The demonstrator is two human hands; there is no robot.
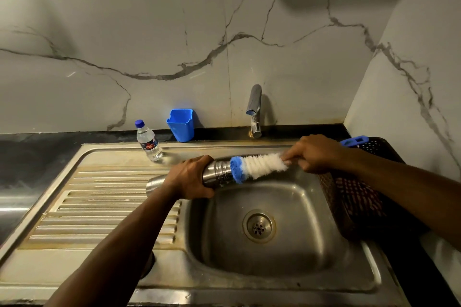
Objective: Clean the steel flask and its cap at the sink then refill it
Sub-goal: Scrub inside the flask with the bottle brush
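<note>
Steel flask [216,174] lies almost level above the left rim of the sink [274,279], its mouth turned to the right. The left hand [189,179] wraps its middle, fingers [199,193] and thumb curled around it, so much of the body is hidden; only the rounded base at the left and the ribbed neck at the right show. The right hand [315,153] grasps the bottle brush [259,166] at its handle end, fingers clenched round it, and the handle itself is covered by the hand. The white bristles lie in the open, and the blue sponge tip sits at the flask's mouth; whether it has entered the neck is hard to tell. The flask's cap cannot be made out anywhere.

On the ribbed draining board stands a small plastic water bottle [148,141] with a blue top, tilted in the wide-angle view. A blue plastic holder [180,124] hangs or stands at the wall behind it. The tap [254,109] rises behind the basin; no water can be seen running. To the right, a dark perforated basket [356,197] is partly covered by the right forearm, with a blue item [354,141] at its far edge, mostly hidden. The dark desk [37,152] runs off the left edge.
</note>
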